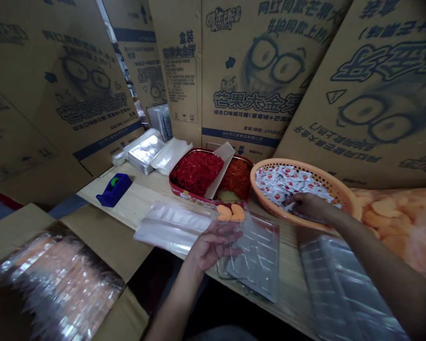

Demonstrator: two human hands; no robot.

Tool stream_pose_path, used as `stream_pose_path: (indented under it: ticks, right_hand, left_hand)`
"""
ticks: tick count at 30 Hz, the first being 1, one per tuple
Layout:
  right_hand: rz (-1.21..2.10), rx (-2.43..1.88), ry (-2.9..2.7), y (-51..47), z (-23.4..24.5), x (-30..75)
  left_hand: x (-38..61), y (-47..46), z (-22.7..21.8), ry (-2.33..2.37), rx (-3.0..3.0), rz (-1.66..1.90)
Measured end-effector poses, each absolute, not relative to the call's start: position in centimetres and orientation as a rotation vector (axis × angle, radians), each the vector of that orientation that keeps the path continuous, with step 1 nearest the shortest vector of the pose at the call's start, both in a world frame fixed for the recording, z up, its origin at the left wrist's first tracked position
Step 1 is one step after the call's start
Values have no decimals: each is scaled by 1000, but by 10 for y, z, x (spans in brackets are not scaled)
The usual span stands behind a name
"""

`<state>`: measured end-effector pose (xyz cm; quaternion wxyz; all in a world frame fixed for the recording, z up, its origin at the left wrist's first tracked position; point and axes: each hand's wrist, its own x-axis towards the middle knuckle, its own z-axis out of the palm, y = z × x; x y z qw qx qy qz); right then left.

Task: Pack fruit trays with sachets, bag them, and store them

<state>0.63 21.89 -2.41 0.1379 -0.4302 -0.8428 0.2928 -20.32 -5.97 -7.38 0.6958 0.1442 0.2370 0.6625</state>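
My left hand (pixel 213 245) holds the near left edge of a clear plastic compartment tray (pixel 257 258) on the wooden table, fingers curled on it. Two orange pieces (pixel 230 212) sit in the tray's far corner. My right hand (pixel 310 206) reaches into an orange woven basket (pixel 270 204) filled with small white and red sachets (pixel 287 182), fingers bent down among them; what they hold is hidden.
A red tin (pixel 173 182) with red and orange-red bits stands behind the tray. Clear bags (pixel 170 225) lie left, a blue tape dispenser (pixel 114 189) farther left. Stacked trays (pixel 344 293) lie right. Cardboard boxes wall the table. A carton of wrapped packs (pixel 57 284) sits lower left.
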Motion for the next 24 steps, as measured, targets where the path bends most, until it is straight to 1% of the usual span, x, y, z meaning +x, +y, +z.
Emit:
stream_pose_path:
  ticks: [3,5,7,9,11,13,16,20,24]
  right_hand:
    - [785,-1350,-2308,215,-1,9]
    - [857,-1324,-2201,199,15,3]
    - [1099,-1147,-2196,172,27,-13]
    - [1431,-899,-2303,139,29,-37]
    - [1551,-737,-2462,111,21,-63]
    - [1499,-638,-2554,93,8,-84]
    - [1337,-634,-2595,84,-6,-98]
    - [1152,-520,-2735,76,5,-89]
    - [1189,-252,-2944,53,18,-73]
  left_hand:
    - [-203,-58,-76,512,318,1477]
    - [-202,-56,-76,497,301,1470]
    - [-202,-54,-77,486,281,1459]
    - [-201,-53,-78,475,254,1457]
    - [-200,-52,-79,467,222,1437]
    - [-199,-50,-80,472,187,1406]
    - [-197,-49,-80,477,141,1426]
    - [-196,-47,-78,453,102,1447]
    - [-196,-43,-75,494,70,1443]
